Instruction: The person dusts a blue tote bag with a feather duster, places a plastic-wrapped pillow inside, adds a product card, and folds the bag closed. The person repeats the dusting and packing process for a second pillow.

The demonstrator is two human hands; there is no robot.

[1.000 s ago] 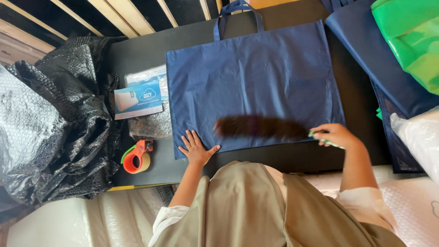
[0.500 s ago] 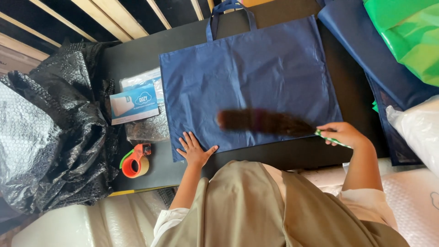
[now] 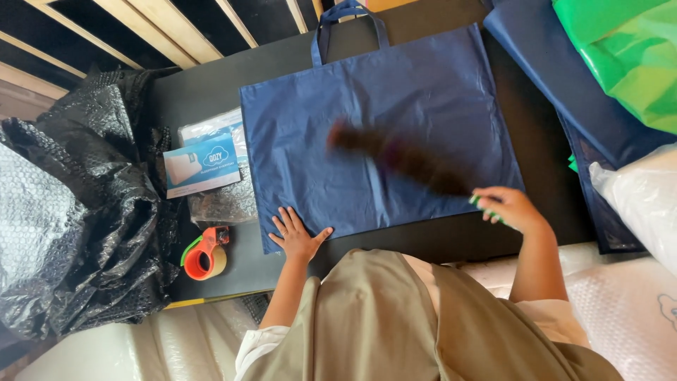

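A flat navy blue tote bag point(image 3: 395, 99) lies on the dark table point(image 3: 204, 85), handles pointing away from me. My left hand point(image 3: 296, 236) presses flat on the bag's near left corner, fingers spread. My right hand point(image 3: 509, 208) grips the green handle of a dark brown brush point(image 3: 398, 155), whose blurred bristles slant across the middle of the bag.
An orange tape dispenser point(image 3: 204, 255) sits near the table's front left. A clear packet with a blue card point(image 3: 208, 166) lies left of the bag. Black bubble wrap point(image 3: 70, 212) is heaped far left. More navy bags point(image 3: 557, 77), a green bag point(image 3: 627, 56) and white wrap point(image 3: 638, 204) lie at right.
The brush has swung from lying level near the bag's lower edge to slanting up toward the bag's centre. My left hand has stayed on the corner.
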